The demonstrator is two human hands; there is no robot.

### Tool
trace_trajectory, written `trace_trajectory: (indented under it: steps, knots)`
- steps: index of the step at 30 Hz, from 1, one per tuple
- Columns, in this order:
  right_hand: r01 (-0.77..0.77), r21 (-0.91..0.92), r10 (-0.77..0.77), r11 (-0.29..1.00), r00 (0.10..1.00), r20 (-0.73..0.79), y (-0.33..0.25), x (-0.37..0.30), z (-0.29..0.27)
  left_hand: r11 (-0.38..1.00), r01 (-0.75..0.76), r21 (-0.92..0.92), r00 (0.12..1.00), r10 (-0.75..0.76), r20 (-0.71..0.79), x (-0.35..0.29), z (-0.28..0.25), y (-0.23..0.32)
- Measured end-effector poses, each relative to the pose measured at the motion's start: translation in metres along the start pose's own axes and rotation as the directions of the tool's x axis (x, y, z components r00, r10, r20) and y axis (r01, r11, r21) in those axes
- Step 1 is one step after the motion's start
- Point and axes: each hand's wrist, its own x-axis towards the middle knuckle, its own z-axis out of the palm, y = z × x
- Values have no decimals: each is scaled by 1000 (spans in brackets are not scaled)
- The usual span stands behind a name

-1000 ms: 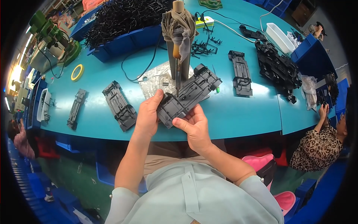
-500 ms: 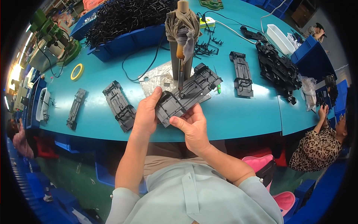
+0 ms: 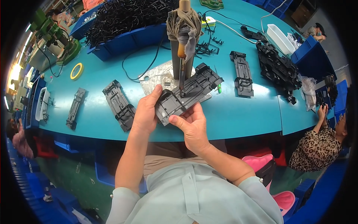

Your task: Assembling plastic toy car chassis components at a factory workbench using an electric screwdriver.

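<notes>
A black plastic toy-car chassis (image 3: 197, 89) is held tilted in front of me, its far right end raised. My left hand (image 3: 146, 112) grips its left end, thumb along the edge. My right hand (image 3: 193, 126) holds the near edge from below, thumb on top. Over the chassis stands an upright soldering iron (image 3: 182, 71) with a cloth-wrapped upper part, on a post; its tip meets the chassis top or is just above it, I cannot tell which. Beneath lies a metal base plate (image 3: 153, 78), partly hidden by the chassis.
Similar chassis lie left (image 3: 120, 106), far left (image 3: 75, 109) and right (image 3: 243, 74). A blue bin (image 3: 123, 44) of black parts stands behind. Stacked black parts (image 3: 278, 69) are at right, yellow tape (image 3: 77, 71) at left. A co-worker (image 3: 317, 149) sits at right.
The chassis has shifted very slightly under the soldering iron's tip. Both hands keep their hold, almost in the same place.
</notes>
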Motion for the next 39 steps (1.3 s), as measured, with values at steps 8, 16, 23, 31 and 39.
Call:
trace_trajectory:
  steps: [8, 16, 23, 31, 39]
  knots:
    - [0, -24, 0, 1000, 1000, 1, 0, 2, 3, 1000, 6, -20, 1000, -6, -8, 1, 1, 3]
    - [9, -27, -9, 1000, 1000, -11, 0, 2, 5, 999, 28, -22, 1000, -28, -8, 3, 0, 4]
    - [7, -41, -8, 999, 1000, -26, 0, 3, 7, 999, 33, -25, 999, -34, -28, 2, 3, 5]
    - [26, -43, -27, 999, 999, -24, 0, 4, 9, 999, 40, -28, 998, -41, -37, 3, 4, 5]
    - [32, -70, -35, 997, 999, -35, 1, 4, 9, 998, 45, -48, 998, -47, -47, 3, 4, 6]
